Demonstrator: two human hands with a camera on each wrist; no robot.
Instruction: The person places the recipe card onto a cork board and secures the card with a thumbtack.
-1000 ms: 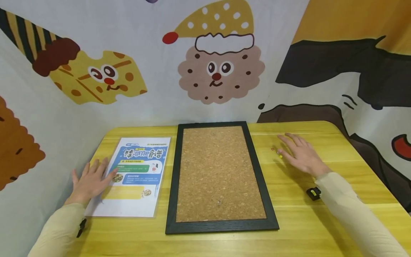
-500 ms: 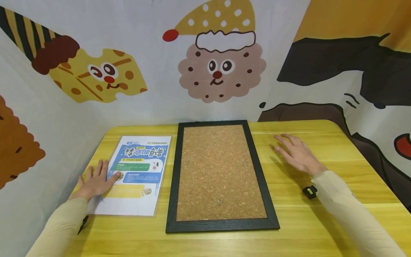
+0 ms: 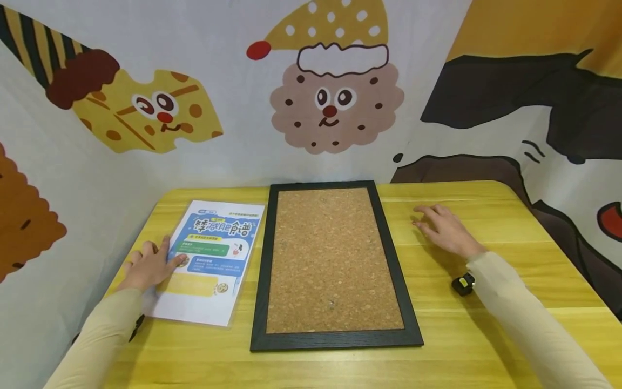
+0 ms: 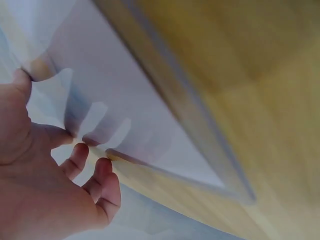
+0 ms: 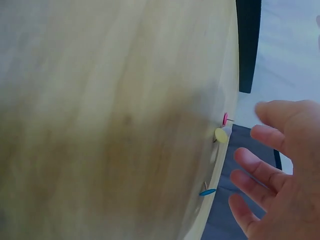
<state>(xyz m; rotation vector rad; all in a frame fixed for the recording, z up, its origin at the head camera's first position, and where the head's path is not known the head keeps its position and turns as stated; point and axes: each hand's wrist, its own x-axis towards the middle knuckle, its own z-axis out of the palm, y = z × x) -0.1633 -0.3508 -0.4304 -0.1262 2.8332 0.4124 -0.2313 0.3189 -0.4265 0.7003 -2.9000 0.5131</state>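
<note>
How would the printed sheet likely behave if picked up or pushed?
The printed sheet is probably light, since it looks thin. Its straight edges and clear border, like lamination, suggest it is fairly stiff yet bendable. Its glossy-looking surface shows reflections in the left wrist view, so it may slide easily on the table.

"What covers the arms?"
"Long pale beige sleeves. The left sleeve (image 3: 97, 335) and the right sleeve (image 3: 527, 319) match: plain cloth, lightly creased, reaching to the wrist."
"And at the wrists?"
"On the right, a small boxy black device (image 3: 459, 287) with a yellow patch (image 3: 464, 282). On the left, a black piece (image 3: 138, 327) shows, partly hidden by the cloth."
"The fingers (image 5: 257, 162)?"
"Bare on both sides, past the sleeve ends."
</note>
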